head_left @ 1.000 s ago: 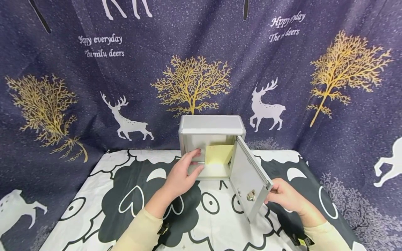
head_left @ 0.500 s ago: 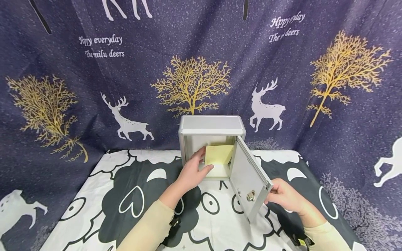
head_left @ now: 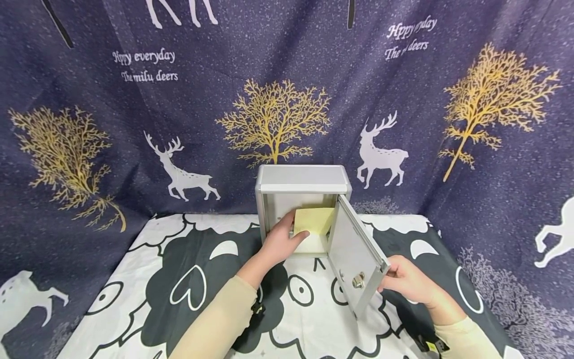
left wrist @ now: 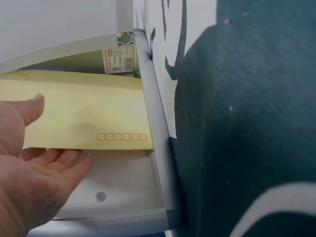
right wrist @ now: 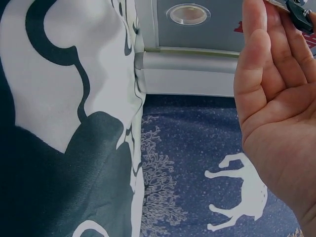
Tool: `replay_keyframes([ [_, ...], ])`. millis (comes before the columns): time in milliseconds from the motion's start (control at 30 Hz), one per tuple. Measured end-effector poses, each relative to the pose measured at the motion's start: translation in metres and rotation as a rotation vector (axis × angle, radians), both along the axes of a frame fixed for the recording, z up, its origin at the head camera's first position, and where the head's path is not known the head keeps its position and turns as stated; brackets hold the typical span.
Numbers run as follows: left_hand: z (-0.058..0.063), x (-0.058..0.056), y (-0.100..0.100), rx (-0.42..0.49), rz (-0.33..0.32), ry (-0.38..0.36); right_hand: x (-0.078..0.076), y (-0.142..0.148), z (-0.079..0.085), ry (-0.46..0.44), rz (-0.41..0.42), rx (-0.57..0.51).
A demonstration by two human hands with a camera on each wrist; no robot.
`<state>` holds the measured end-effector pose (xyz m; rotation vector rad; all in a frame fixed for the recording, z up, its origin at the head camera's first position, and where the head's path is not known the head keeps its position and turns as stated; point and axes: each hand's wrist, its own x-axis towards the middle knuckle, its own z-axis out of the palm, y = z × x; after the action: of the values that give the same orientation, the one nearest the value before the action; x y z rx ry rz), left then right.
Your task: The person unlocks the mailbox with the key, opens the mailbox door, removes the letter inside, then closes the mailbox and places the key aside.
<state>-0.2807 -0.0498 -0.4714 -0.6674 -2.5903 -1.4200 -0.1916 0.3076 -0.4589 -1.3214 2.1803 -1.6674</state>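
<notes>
Envelope, pale yellow with six red squares, sat inside the silver-grey box, toward its right. At its left edge was the left hand, thumb in front of its face, thumb and fingers apart. The door stood swung outward, its lock near the free edge. The right hand was at that edge; its fingertips were hidden, so I could not tell its grip. A black-headed key showed beside its fingers. Beneath spread a cartoon-patterned cloth, behind it a deer-printed curtain.
</notes>
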Motion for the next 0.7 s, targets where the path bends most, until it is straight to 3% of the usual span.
replay_keyframes([
  [167,-0.003,-0.005,0.004,-0.008,0.013,-0.020,-0.001,0.001,-0.001,-0.001,-0.003,0.000],
  [333,-0.015,-0.014,0.005,-0.009,0.005,0.038,0.000,0.000,0.000,0.000,0.002,-0.007],
  [467,-0.017,-0.015,0.007,-0.011,0.012,0.059,0.000,0.000,-0.001,0.001,0.008,-0.011],
  [500,-0.009,-0.010,0.008,-0.015,0.024,0.040,0.000,0.000,-0.001,0.006,0.014,-0.015],
  [700,-0.011,-0.009,0.011,-0.048,0.045,0.083,0.000,0.000,0.000,-0.005,-0.008,-0.001],
])
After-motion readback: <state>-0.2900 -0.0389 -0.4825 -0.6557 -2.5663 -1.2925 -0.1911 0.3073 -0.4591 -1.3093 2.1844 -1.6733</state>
